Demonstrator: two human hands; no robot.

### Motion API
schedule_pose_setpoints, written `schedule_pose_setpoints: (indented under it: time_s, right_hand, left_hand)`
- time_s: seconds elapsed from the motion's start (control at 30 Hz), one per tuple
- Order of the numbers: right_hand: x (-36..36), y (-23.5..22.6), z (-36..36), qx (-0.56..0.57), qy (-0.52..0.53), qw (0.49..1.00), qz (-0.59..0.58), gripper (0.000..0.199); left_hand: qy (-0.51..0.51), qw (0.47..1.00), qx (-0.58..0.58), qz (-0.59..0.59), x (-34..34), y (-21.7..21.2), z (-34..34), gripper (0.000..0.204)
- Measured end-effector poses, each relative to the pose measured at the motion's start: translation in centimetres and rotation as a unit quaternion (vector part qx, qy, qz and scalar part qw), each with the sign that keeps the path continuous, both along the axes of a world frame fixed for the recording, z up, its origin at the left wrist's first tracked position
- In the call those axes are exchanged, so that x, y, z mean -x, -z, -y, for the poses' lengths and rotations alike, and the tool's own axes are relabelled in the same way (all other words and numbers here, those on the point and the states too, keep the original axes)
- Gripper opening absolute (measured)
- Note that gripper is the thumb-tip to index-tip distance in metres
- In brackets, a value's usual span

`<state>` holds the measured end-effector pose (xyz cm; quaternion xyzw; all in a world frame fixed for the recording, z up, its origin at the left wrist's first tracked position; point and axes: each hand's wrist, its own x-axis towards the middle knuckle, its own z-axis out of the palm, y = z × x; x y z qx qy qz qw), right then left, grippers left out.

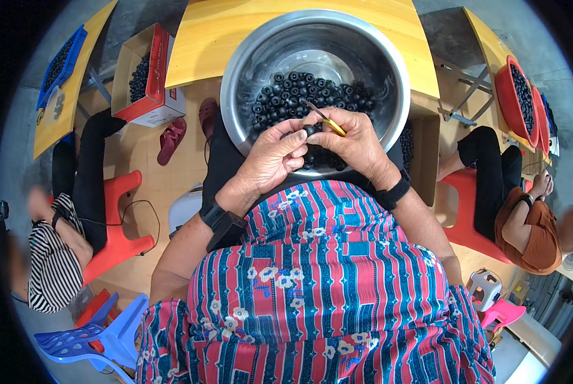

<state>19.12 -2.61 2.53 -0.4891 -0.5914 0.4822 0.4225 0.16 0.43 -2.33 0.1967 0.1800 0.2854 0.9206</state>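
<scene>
right hand (354, 137) grips small tool (323, 118), tip pointing up-left over bowl (235, 77).

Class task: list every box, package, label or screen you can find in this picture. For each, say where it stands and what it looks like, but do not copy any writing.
Red and white cardboard box: upper left on the floor, open, rectangular, holding dark round fruit.
Brown cardboard box: right of the steel bowl, open, plain, dark fruit inside.
Blue tray: far left on a yellow table, rectangular, holding dark fruit.
Red basins: far right, rounded, holding dark fruit.
No screens show.
</scene>
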Motion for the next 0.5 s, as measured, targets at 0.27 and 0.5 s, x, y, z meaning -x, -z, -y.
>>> schedule_pose_setpoints:
  time_s: [0.27,0.5]
  right_hand:
    - [0.45,-0.51,0.43,-0.083,0.021,0.993,0.083,0.026]
    - [0.20,-0.22,0.34,-0.082,0.036,0.995,0.047,0.020]
  left_hand:
    - [0.023,1.000,-0.001,0.009,0.07,0.08,0.02,0.028]
    - [0.013,1.000,-0.009,0.027,-0.06,-0.34,0.13,0.024]
